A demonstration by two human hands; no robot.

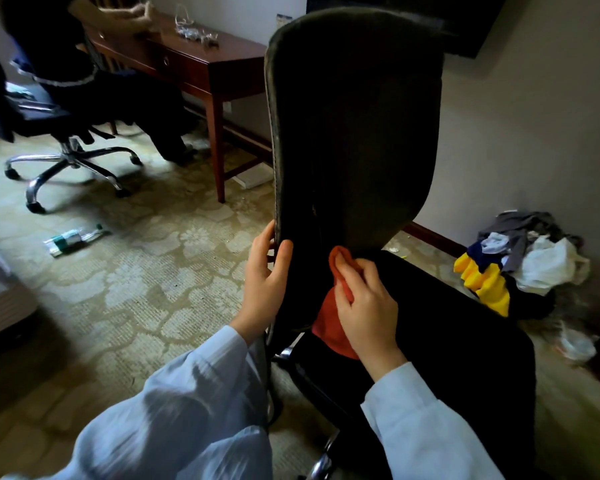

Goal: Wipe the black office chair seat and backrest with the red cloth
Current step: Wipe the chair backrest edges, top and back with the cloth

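The black office chair stands right in front of me, its tall backrest (357,126) upright and its seat (458,327) stretching to the lower right. My left hand (267,282) grips the backrest's left edge low down, thumb on the front face. My right hand (364,299) holds the red cloth (329,323) bunched against the bottom of the backrest, just above where it meets the seat. Part of the cloth is hidden under my fingers.
A second office chair (66,133) with a chrome base stands at the left by a wooden desk (201,67), where another person sits. A plastic bottle (73,239) lies on the patterned carpet. A pile of clothes and bags (520,261) sits by the right wall.
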